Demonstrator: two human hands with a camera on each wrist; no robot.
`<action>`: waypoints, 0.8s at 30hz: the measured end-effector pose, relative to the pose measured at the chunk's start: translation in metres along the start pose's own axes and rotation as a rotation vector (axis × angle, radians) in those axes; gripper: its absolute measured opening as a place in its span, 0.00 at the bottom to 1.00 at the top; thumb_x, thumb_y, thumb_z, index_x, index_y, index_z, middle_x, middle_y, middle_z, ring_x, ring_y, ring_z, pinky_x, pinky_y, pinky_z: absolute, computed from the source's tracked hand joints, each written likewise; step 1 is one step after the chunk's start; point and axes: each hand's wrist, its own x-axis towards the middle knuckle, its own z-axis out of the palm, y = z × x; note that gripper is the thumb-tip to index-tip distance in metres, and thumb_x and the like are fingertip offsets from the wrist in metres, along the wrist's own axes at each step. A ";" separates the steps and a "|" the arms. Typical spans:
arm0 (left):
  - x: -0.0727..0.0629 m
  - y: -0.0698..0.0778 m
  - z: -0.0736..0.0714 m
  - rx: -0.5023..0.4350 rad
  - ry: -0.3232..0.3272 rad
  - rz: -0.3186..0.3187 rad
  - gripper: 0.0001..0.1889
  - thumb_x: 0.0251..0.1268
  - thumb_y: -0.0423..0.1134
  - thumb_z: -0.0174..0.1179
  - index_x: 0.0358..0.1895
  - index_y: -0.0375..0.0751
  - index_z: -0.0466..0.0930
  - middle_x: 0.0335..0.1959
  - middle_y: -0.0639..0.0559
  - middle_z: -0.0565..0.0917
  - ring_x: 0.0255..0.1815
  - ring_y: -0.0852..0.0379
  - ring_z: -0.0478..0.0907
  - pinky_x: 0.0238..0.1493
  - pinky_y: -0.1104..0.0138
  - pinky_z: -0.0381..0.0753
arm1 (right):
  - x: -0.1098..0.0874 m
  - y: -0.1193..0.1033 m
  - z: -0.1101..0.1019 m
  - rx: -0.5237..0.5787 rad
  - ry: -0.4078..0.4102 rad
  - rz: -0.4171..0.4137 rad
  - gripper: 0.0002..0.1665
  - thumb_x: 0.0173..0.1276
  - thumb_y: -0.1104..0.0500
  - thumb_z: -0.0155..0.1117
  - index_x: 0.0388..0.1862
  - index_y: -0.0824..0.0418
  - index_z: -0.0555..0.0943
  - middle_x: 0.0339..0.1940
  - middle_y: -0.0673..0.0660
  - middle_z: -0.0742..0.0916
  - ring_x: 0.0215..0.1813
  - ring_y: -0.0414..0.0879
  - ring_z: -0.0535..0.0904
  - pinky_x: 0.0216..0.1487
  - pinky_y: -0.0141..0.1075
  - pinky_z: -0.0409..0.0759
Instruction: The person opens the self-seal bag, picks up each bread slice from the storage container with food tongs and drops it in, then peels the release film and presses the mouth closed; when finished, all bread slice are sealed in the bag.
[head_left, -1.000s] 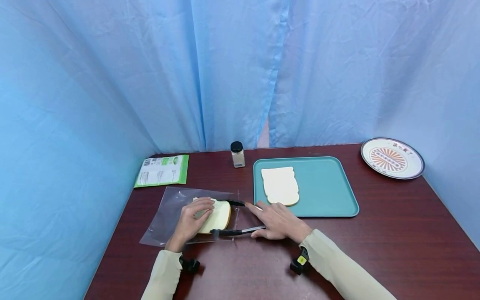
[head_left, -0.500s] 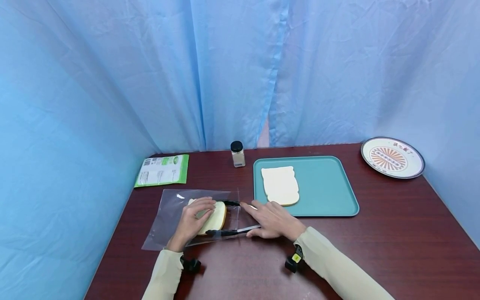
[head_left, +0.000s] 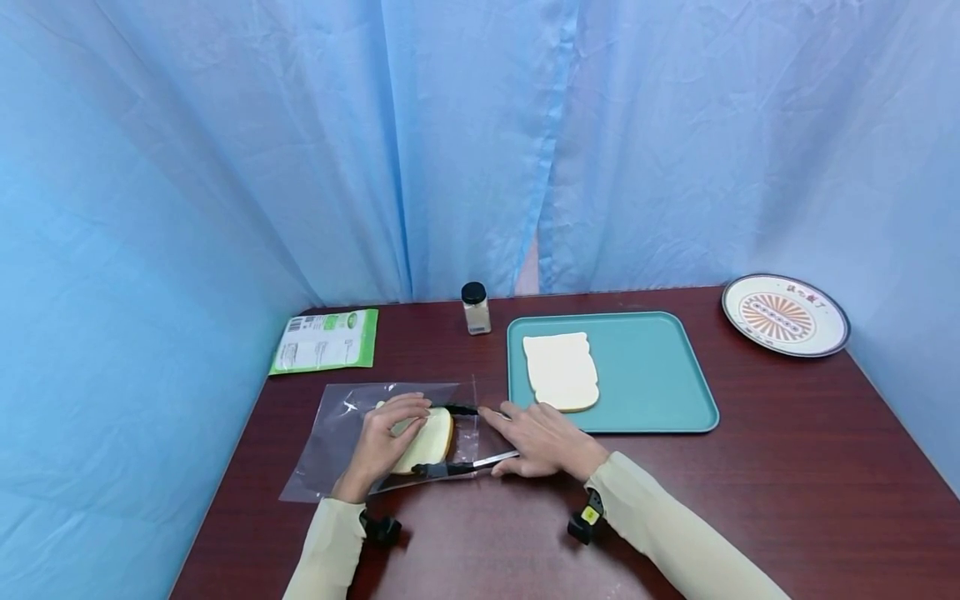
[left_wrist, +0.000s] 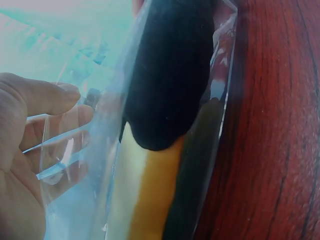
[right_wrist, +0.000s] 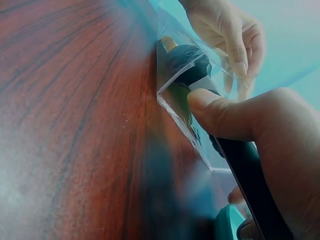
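A slice of bread [head_left: 432, 437] lies inside a clear plastic bag [head_left: 330, 429] at the left of the table. My right hand [head_left: 547, 442] grips a pair of tongs [head_left: 497, 459], whose black tips reach into the bag and clasp the bread at its near and far edges. With thumb and fingers, my left hand [head_left: 381, 440] pinches the bag's upper film over the bread. In the left wrist view a black tong tip [left_wrist: 170, 75] presses along the crust [left_wrist: 157, 195]. A second bread slice [head_left: 562, 372] lies flat on the teal tray [head_left: 652, 375].
Behind the bag lie a green-and-white packet [head_left: 322, 343] and, farther right, a small jar with a black lid [head_left: 476, 310]. A patterned plate [head_left: 828, 329] rests at the far right corner. Blue curtains [head_left: 465, 150] border the table's back and sides.
My right hand has shifted slightly left, carrying the tongs and bread a little deeper into the bag. My left hand stays almost in place, and the bag has shifted slightly.
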 end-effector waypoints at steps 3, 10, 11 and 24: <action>0.000 0.001 0.000 -0.006 0.006 0.003 0.07 0.52 0.22 0.70 0.35 0.32 0.89 0.42 0.39 0.90 0.51 0.40 0.86 0.65 0.83 0.73 | 0.001 -0.001 -0.002 -0.014 -0.012 0.000 0.53 0.62 0.21 0.55 0.74 0.55 0.69 0.49 0.56 0.84 0.21 0.44 0.71 0.21 0.36 0.73; 0.000 0.000 -0.001 0.000 0.026 0.031 0.08 0.51 0.20 0.70 0.35 0.31 0.89 0.41 0.39 0.90 0.50 0.40 0.86 0.64 0.83 0.73 | 0.001 -0.005 -0.005 -0.055 -0.039 0.007 0.53 0.61 0.21 0.56 0.74 0.55 0.68 0.49 0.55 0.84 0.23 0.44 0.73 0.22 0.36 0.74; 0.000 -0.001 -0.001 -0.001 0.028 0.035 0.09 0.50 0.19 0.70 0.35 0.31 0.89 0.41 0.39 0.90 0.50 0.40 0.86 0.64 0.83 0.73 | 0.001 -0.005 -0.005 -0.056 -0.040 0.008 0.53 0.61 0.21 0.56 0.74 0.55 0.68 0.49 0.55 0.84 0.23 0.44 0.74 0.22 0.36 0.75; 0.000 0.003 -0.001 0.044 -0.013 -0.030 0.07 0.54 0.25 0.71 0.36 0.37 0.90 0.44 0.44 0.91 0.53 0.45 0.86 0.59 0.62 0.84 | 0.002 -0.004 -0.007 -0.023 -0.044 0.023 0.53 0.63 0.21 0.54 0.75 0.54 0.67 0.50 0.55 0.84 0.20 0.42 0.70 0.20 0.34 0.72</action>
